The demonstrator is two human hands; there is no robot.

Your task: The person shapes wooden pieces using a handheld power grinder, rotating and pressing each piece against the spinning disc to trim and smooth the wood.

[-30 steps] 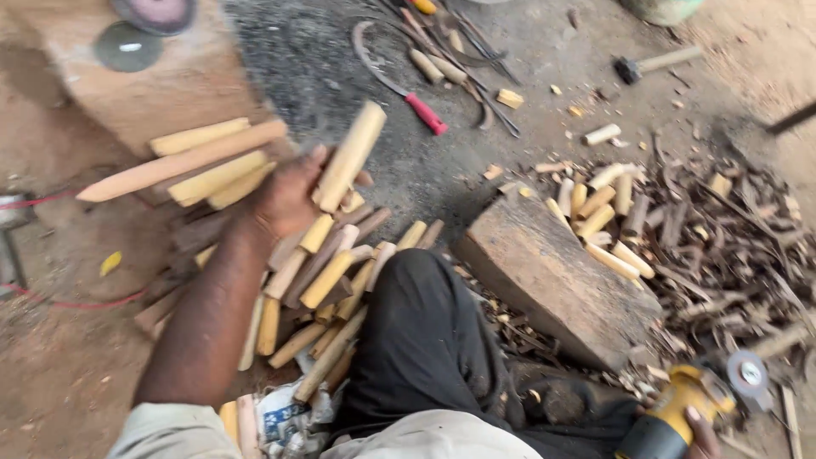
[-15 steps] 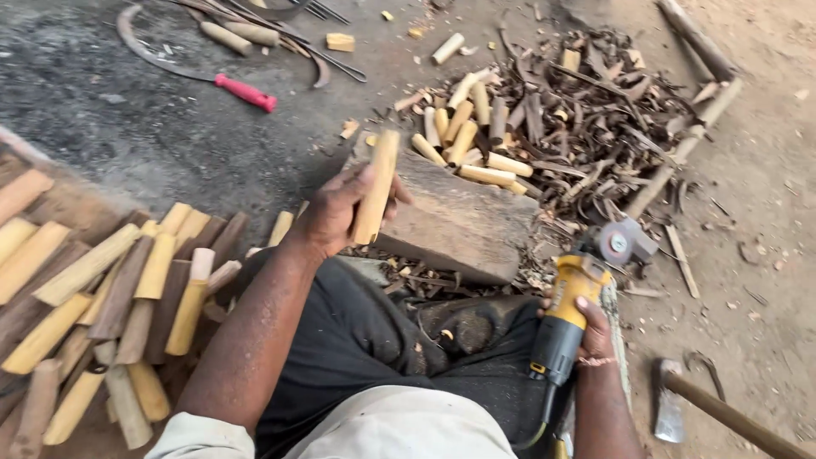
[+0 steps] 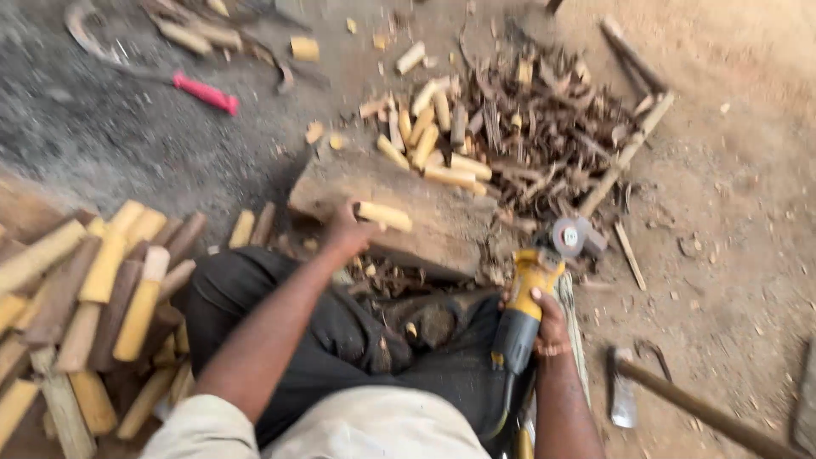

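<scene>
My left hand (image 3: 347,231) grips a short yellowish wooden stick (image 3: 384,215) and lays it across a flat wooden block (image 3: 425,223) on the ground in front of my knees. My right hand (image 3: 547,321) holds a yellow and black angle grinder (image 3: 527,297) by its body, its disc (image 3: 569,235) just off the block's right end. The grinder disc does not touch the stick.
A pile of cut wooden sticks (image 3: 93,297) lies at my left. Beyond the block lie more short sticks (image 3: 433,149) and dark bark scraps (image 3: 552,127). A red-handled tool (image 3: 204,92) rests on the dark ground. A hatchet (image 3: 625,387) with a long handle lies at the right.
My left hand carried the stick from the pile on the left over to the block and laid it flat. The view swung right; the grinder hand rose closer to the block.
</scene>
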